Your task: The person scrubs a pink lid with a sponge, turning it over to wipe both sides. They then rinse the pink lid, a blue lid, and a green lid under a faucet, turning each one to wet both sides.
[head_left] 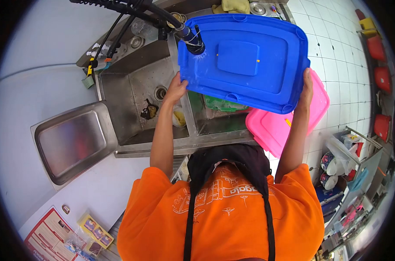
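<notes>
My left hand grips the left edge of a large blue plastic lid, fingers closed on its rim. On the opposite edge, my right hand is closed on the lid as well. The lid is held over the right part of a steel sink and hides much of that basin. A black hose spout hangs above its left side, with water splashing onto the surface. Below the lid, a pink plastic lid lies at the right end of the sink, partly covered by my right forearm.
The left basin holds a dark scrap near the drain. A green plastic item lies in the right basin. Left stands a steel tray; bottles line the back-left corner. Red chairs are along the far right.
</notes>
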`<state>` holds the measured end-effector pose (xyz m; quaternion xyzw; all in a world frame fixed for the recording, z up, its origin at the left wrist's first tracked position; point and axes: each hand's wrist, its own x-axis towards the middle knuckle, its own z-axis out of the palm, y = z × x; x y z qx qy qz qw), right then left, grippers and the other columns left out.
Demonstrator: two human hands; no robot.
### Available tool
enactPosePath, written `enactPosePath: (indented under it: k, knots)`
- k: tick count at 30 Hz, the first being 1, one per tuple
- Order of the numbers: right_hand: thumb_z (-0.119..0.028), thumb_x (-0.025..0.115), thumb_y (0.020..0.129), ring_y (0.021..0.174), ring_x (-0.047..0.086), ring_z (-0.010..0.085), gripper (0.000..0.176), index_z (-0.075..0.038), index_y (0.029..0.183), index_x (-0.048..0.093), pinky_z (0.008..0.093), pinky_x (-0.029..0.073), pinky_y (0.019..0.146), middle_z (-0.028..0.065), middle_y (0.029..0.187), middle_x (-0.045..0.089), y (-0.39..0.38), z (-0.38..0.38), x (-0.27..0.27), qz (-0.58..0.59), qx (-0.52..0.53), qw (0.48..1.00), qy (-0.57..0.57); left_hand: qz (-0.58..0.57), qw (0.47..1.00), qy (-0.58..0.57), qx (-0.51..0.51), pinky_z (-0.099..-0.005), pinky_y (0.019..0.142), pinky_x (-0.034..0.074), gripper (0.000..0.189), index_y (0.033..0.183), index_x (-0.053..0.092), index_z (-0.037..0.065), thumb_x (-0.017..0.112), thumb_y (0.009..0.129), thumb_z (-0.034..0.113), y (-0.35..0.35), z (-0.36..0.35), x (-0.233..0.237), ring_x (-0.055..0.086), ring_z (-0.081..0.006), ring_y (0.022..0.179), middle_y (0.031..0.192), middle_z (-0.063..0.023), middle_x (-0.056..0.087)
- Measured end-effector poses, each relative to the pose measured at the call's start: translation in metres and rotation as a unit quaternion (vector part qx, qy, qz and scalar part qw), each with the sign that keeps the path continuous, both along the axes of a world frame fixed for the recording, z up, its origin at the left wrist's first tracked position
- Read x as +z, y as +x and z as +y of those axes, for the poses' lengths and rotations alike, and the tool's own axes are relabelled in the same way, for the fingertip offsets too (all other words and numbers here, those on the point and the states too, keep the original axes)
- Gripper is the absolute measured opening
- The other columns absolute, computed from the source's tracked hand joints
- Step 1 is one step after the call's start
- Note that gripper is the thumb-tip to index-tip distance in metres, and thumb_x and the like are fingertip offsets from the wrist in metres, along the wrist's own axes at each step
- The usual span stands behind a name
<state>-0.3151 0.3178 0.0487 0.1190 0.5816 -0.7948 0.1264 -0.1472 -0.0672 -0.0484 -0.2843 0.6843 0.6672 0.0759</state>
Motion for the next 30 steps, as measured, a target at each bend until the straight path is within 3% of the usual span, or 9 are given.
enactPosePath:
  k: [6,10,12,15,17,21,25,26,30]
  knots:
    - [-0.047,0.051,0.098,0.117,0.057,0.0252,0.062,-0.001,0.138,0.044,0.0371,0.046,0.101,0.0150,0.134,0.055,-0.019,-0.031,-0.075,-0.133,0.085,0.972,-0.173,0.092,0.926,0.338,0.139,-0.0366,0.091,0.051,0.049,0.137,0.044,0.003,0.052,0.089,0.007,0.048,-0.056,0.022,0.058,-0.0193,0.110,0.125,-0.0079,0.058]
    - [-0.045,0.056,0.096,0.110,0.061,0.0231,0.060,-0.002,0.137,0.047,0.0342,0.050,0.095,0.0127,0.129,0.058,-0.044,-0.073,-0.114,-0.144,0.184,0.955,-0.183,0.032,0.924,0.304,0.231,-0.0431,0.098,0.049,0.052,0.140,0.039,0.002,0.057,0.094,0.017,0.057,-0.056,0.036,0.054,-0.0261,0.120,0.133,-0.0110,0.053]
    - [-0.045,0.056,0.096,0.107,0.062,0.0224,0.059,-0.003,0.136,0.048,0.0331,0.051,0.093,0.0122,0.127,0.060,-0.061,-0.096,-0.135,-0.127,0.209,0.951,-0.190,0.041,0.954,0.148,0.257,-0.0433,0.103,0.045,0.067,0.144,0.033,0.002,0.064,0.093,0.033,0.064,-0.051,0.026,0.052,-0.0274,0.123,0.140,-0.0117,0.047]
    - [-0.051,0.055,0.094,0.100,0.064,0.0208,0.064,-0.001,0.133,0.052,0.0328,0.051,0.089,0.0104,0.116,0.066,-0.070,-0.120,-0.157,-0.063,0.263,0.959,-0.090,0.130,0.953,0.071,0.266,-0.0434,0.105,0.044,0.075,0.146,0.027,0.001,0.064,0.093,0.038,0.081,-0.026,0.027,0.051,-0.0281,0.123,0.142,-0.0126,0.045]
    - [-0.058,0.053,0.093,0.097,0.064,0.0196,0.070,0.002,0.129,0.055,0.0350,0.051,0.085,0.0094,0.104,0.069,-0.066,-0.134,-0.161,0.021,0.227,0.957,0.181,0.142,0.945,0.071,0.285,-0.0429,0.105,0.044,0.073,0.145,0.029,0.001,0.064,0.093,0.037,0.097,-0.019,0.010,0.051,-0.0275,0.122,0.141,-0.0128,0.045]
    - [-0.052,0.050,0.095,0.103,0.064,0.0352,0.070,0.006,0.132,0.048,0.0433,0.047,0.091,0.0222,0.107,0.067,-0.010,-0.142,-0.168,0.065,0.116,0.898,0.418,0.160,0.916,0.080,0.359,-0.0417,0.102,0.045,0.068,0.143,0.034,0.001,0.064,0.093,0.037,0.120,0.011,0.005,0.053,-0.0260,0.120,0.138,-0.0127,0.048]
    - [-0.042,0.058,0.093,0.126,0.045,0.0417,0.071,0.004,0.141,0.031,0.0461,0.040,0.102,0.0316,0.141,0.040,0.090,-0.167,-0.228,0.038,-0.055,0.936,0.347,0.165,0.904,0.065,0.389,-0.0439,0.100,0.046,0.063,0.138,0.037,-0.002,0.061,0.095,0.036,0.125,0.051,0.006,0.053,-0.0276,0.119,0.135,-0.0155,0.049]
    - [-0.043,0.058,0.093,0.131,0.039,0.0394,0.074,0.004,0.140,0.026,0.0498,0.038,0.104,0.0316,0.142,0.036,0.120,-0.175,-0.213,-0.066,-0.023,0.977,0.200,0.158,0.899,0.066,0.404,-0.0432,0.100,0.046,0.062,0.136,0.038,-0.003,0.061,0.095,0.037,0.123,0.062,0.008,0.054,-0.0272,0.118,0.134,-0.0160,0.049]
    - [-0.027,0.059,0.090,0.106,0.059,0.0314,0.060,-0.001,0.134,0.029,0.0468,0.054,0.080,0.0246,0.128,0.048,0.186,-0.174,-0.115,-0.206,0.112,0.972,0.019,0.138,0.900,0.053,0.409,-0.0404,0.096,0.047,0.058,0.129,0.044,-0.005,0.058,0.096,0.040,0.113,0.090,0.038,0.057,-0.0251,0.112,0.128,-0.0167,0.054]
